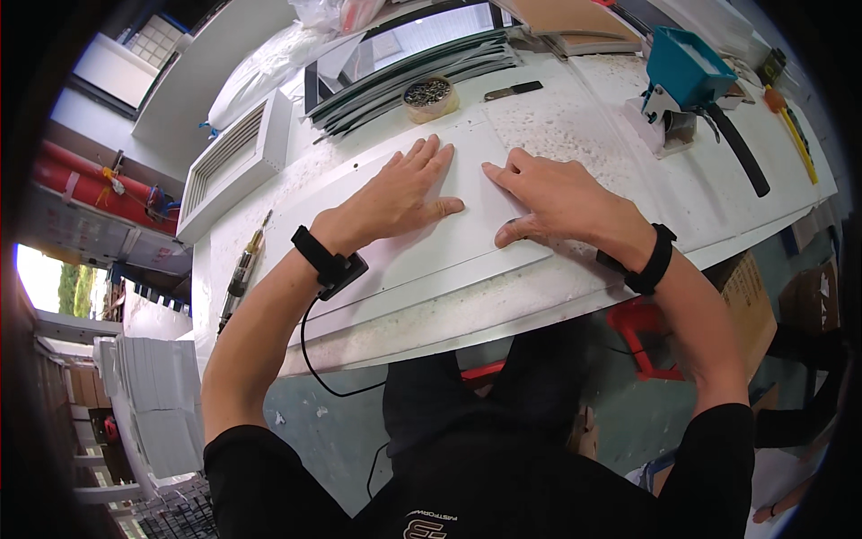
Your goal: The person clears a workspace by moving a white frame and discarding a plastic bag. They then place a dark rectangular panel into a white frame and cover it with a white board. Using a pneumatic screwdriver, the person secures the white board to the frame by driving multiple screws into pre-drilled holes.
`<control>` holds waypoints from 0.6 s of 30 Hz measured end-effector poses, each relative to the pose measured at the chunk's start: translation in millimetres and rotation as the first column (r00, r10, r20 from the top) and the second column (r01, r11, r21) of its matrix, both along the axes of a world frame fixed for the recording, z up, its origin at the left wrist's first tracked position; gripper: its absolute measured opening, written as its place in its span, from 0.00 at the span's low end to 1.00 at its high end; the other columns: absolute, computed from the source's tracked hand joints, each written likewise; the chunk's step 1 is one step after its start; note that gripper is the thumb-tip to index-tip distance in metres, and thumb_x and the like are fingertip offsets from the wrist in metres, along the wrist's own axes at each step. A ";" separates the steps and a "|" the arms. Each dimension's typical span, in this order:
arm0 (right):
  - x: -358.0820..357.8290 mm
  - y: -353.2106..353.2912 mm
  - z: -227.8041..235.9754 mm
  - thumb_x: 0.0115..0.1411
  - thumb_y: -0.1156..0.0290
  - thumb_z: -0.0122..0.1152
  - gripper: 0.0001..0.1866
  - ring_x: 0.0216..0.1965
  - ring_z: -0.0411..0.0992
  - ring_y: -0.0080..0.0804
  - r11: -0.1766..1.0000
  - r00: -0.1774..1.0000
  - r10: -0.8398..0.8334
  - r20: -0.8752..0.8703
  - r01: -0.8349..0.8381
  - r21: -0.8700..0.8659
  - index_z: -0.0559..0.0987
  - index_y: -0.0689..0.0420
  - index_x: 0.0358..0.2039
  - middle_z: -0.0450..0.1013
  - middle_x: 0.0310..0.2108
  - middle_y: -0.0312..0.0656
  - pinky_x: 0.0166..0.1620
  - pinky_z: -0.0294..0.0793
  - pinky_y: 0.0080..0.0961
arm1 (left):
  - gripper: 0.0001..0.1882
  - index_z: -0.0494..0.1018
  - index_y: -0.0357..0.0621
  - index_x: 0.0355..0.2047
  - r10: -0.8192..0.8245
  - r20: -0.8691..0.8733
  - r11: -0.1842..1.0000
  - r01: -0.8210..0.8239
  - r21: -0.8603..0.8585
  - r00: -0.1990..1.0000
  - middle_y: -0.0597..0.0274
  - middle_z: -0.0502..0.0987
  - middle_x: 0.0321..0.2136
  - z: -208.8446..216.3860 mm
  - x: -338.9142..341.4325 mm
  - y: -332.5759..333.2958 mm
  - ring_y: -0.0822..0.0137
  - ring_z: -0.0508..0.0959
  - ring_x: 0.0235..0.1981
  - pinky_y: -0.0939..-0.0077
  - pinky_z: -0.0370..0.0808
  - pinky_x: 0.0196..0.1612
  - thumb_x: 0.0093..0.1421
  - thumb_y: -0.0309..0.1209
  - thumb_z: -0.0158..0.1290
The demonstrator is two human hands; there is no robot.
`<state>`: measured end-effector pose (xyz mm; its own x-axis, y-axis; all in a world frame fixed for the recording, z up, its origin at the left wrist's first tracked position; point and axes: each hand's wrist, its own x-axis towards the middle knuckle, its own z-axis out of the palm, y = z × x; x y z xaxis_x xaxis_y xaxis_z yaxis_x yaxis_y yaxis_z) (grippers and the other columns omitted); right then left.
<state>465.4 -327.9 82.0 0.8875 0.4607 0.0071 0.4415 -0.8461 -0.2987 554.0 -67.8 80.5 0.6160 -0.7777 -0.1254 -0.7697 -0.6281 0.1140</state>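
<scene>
Currently, one left hand (404,190) and one right hand (561,201) — both unclenched — touch one white panel (462,241).

A black shirt (539,481) with short sleeves (265,472) bears a pale print (426,526) on the chest, above dark trousers (426,400). 1 black strap (663,258) circles each wrist; the left strap (310,252) carries a small black box (346,277), from which a thin black cable (306,351) hangs. The left hand (406,187) and right hand (561,199) are bare.

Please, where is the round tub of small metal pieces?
In the head view, the round yellowish tub stands near top centre, beyond the left hand, beside the long dark-grey strips.
</scene>
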 end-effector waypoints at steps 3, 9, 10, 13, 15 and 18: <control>0.8 2.9 6.2 0.48 0.40 0.74 0.52 0.50 0.74 0.48 0.998 1.000 -0.013 -0.007 0.012 -0.059 0.69 0.59 0.67 0.70 0.50 0.48 0.48 0.77 0.39 | 0.52 0.49 0.39 0.75 0.039 -0.003 0.999 -0.039 0.021 0.999 0.33 0.47 0.74 1.0 -39.6 36.6 0.39 0.47 0.76 0.49 0.46 0.77 0.66 0.68 0.45; 5.8 19.8 19.6 0.45 0.40 0.76 0.52 0.56 0.69 0.47 0.970 0.997 0.038 0.068 -0.021 -0.242 0.71 0.59 0.64 0.70 0.52 0.47 0.55 0.73 0.43 | 0.45 0.53 0.52 0.75 0.229 -0.043 0.970 -0.232 -0.067 0.972 0.46 0.48 0.76 0.1 -101.0 110.9 0.47 0.47 0.77 0.54 0.44 0.78 0.68 0.64 0.46; 5.9 23.5 21.3 0.44 0.41 0.76 0.52 0.56 0.68 0.47 0.968 0.997 0.037 0.065 -0.019 -0.249 0.72 0.59 0.64 0.70 0.53 0.47 0.57 0.72 0.44 | 0.43 0.54 0.53 0.75 0.263 -0.047 0.960 -0.266 -0.084 0.964 0.47 0.49 0.76 -3.1 -106.8 120.5 0.48 0.47 0.77 0.55 0.44 0.78 0.68 0.63 0.47; 8.6 35.0 21.3 0.43 0.41 0.77 0.52 0.60 0.66 0.48 0.968 0.994 0.073 0.083 -0.051 -0.244 0.72 0.59 0.64 0.69 0.57 0.47 0.61 0.68 0.46 | 0.38 0.59 0.56 0.73 0.346 -0.090 0.923 -0.356 -0.148 0.934 0.50 0.51 0.76 -3.4 -119.8 145.0 0.49 0.47 0.77 0.56 0.43 0.78 0.69 0.57 0.50; 10.6 45.5 19.7 0.43 0.42 0.78 0.53 0.63 0.64 0.48 0.968 0.989 0.110 0.103 -0.084 -0.235 0.72 0.59 0.64 0.67 0.61 0.47 0.63 0.67 0.46 | 0.34 0.62 0.58 0.72 0.386 -0.135 0.895 -0.406 -0.188 0.913 0.52 0.52 0.76 0.6 -127.7 159.8 0.49 0.47 0.77 0.55 0.44 0.77 0.69 0.51 0.53; 12.0 64.1 16.6 0.43 0.43 0.78 0.53 0.67 0.62 0.50 0.968 0.982 0.152 0.111 -0.125 -0.218 0.71 0.60 0.65 0.65 0.65 0.48 0.65 0.66 0.46 | 0.32 0.66 0.58 0.70 0.402 -0.198 0.863 -0.442 -0.243 0.894 0.53 0.56 0.75 6.7 -134.4 181.2 0.49 0.50 0.76 0.54 0.46 0.77 0.66 0.40 0.58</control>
<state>477.3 -263.8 98.6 0.8131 0.5821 0.0054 0.5814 -0.8117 -0.0560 419.6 113.5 87.3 0.8855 -0.4618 -0.0522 -0.4019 -0.8172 0.4131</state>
